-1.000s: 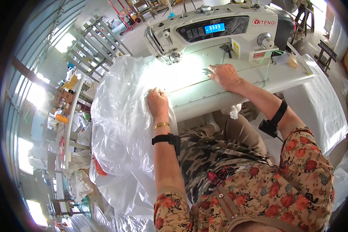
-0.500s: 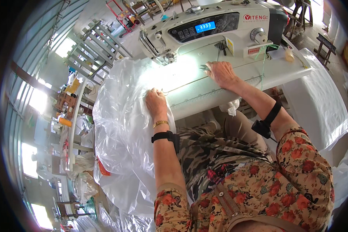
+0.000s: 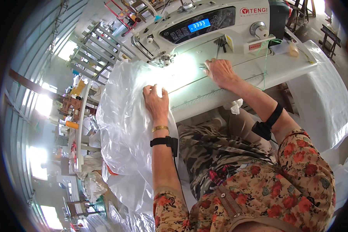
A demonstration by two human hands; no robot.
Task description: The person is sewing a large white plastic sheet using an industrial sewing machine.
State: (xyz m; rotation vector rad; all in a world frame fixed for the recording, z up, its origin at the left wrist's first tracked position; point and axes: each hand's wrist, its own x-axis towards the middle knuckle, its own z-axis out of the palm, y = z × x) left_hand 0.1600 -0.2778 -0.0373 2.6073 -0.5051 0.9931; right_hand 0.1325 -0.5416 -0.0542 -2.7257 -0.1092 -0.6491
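A person's right hand (image 3: 221,72) is gripping a small pointed metal tool (image 3: 202,67) just above the centre of the frame, its fingers closing around the handle and its tip pointing left. The back of the hand is facing up, and the forearm is slanting in from the lower right. The left hand (image 3: 156,106), left of centre, is lying palm down with fingers parting and thumb angling toward the right, its forearm rising almost straight from the lower edge. Beneath it, a translucent white plastic sheet (image 3: 123,116) is spreading under the fingers and spilling in glossy folds down the left of the frame, well apart from the tool.

Between and beyond the hands, a bright glow is washing out the surface by the needle end of a white sewing machine (image 3: 243,33), which is filling the top of the frame. A pale worktable (image 3: 236,86) with a ruled scale is running beneath the right wrist. Green thread (image 3: 265,69) is hanging toward the upper right, where a white sheet (image 3: 323,96) is draping downward. A grey metal rack (image 3: 100,50) is standing at upper left, and an orange cone (image 3: 72,125) is showing at far left.
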